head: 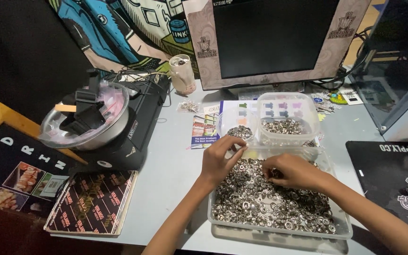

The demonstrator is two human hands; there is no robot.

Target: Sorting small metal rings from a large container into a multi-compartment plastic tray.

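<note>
A clear plastic tray (343, 225) full of small silver metal snap parts (270, 203) sits on the grey desk in front of me. My left hand (217, 160) hovers over the tray's far left corner, fingers pinched on a small silver piece near a round clear tub (223, 123) holding similar pieces. My right hand (293, 171) rests on the heap in the tray, fingers curled into the pieces. Behind the tray stands a square clear container (286, 118) partly filled with more silver parts.
A monitor (275, 38) stands at the back. On the left are a metal bowl (88, 120) on a black device, a small cup (182, 73), a stack of dark printed cards (93, 200) and a framed board. A black mat (393, 179) lies at right.
</note>
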